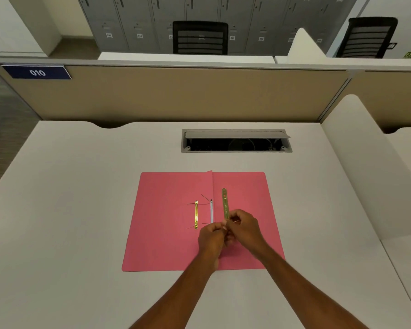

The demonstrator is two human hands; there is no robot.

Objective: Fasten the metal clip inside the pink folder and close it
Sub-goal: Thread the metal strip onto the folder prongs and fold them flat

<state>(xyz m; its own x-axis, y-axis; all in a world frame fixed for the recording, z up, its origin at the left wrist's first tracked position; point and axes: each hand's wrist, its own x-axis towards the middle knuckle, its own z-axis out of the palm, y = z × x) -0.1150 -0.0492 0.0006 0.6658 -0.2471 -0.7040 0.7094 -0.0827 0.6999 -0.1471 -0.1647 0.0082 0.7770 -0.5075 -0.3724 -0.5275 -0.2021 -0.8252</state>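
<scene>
1. The pink folder (171, 224) is laid open and flat on the white desk (81, 210), in the lower middle of the frame, with its centre fold running from the bottom of the frame towards the top.

2. A gold metal strip (224, 203) is held at its lower end by both hands, just right of the fold. Its long axis runs nearly parallel to the fold, and its free end points towards the top of the frame.

3. A second gold fastener bar (196, 214) lies on the left leaf, just left of the fold and apart from the hands. It is also parallel to the fold, with thin prongs spreading from its two ends. A pale strip (211, 211) sits along the fold between the two gold pieces.

4. The right hand (243, 227) is seen with its fingers narrowed in a pinch on the strip's lower end. The left hand (214, 236) is closed beside it, fingertips at the same end; how much of the strip it actually grips cannot be told.

5. Both forearms enter from the bottom edge and converge at the fold. The left hand is the nearer to the bar on the left leaf.

6. The coming move is judged to depend on bringing the held strip leftwards across the fold, kept parallel to the bar, so that its holes can meet the prongs. The clip is not yet fastened and the folder is not yet closed.
</scene>
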